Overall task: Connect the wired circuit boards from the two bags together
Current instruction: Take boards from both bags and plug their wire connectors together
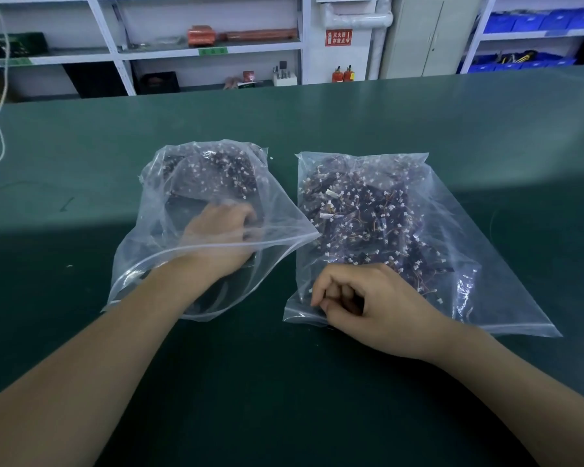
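Basically, we were at the fetch step: nothing was out of either bag yet, nothing connected. My left hand (216, 237) was inside the open left bag (155, 203), reaching into the wired boards (216, 163) at its far end; through the plastic I couldn't tell whether its fingers had hold of one. My right hand (361, 305) rested on the near edge of the right bag (479, 237), fingers curled, apparently pinching the plastic at the mouth; its boards (368, 210) stayed inside. Both bags lay side by side on the green bench (418, 112). Next, I judged: draw out one board left, open the right bag, take its mate, then align the connectors.
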### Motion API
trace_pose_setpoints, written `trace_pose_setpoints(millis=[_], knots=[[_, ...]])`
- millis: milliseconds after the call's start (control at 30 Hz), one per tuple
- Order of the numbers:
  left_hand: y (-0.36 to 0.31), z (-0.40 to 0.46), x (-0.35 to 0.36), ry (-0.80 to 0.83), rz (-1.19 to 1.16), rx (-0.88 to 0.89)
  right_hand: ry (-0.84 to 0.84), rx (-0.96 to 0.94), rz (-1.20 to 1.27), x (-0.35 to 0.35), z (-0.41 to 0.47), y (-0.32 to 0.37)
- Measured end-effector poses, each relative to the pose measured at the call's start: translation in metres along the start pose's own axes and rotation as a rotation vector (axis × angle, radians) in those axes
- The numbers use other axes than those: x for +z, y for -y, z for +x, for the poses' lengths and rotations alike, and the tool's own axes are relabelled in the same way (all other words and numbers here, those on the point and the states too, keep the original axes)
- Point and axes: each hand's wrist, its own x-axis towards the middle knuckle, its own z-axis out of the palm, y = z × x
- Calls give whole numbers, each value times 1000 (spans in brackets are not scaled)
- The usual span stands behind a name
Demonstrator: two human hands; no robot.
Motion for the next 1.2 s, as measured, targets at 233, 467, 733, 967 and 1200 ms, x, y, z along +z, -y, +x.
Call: trace_pose_setpoints(millis=[233, 467, 733, 967, 1200], knots=[[8, -61, -2, -48, -75, 135, -1, 4, 14, 0, -1, 0], [5, -95, 0, -66, -77, 153, 1, -2, 1, 0, -2, 2], [23, -110, -1, -161, -228, 237, -19, -6, 0, 1, -3, 2], [17, -111, -2, -362, -206, 281, -65, -14, 11, 3, -3, 2], [15, -113, -2, -430, -228, 240, -115, -49, 13, 5, -4, 3]])
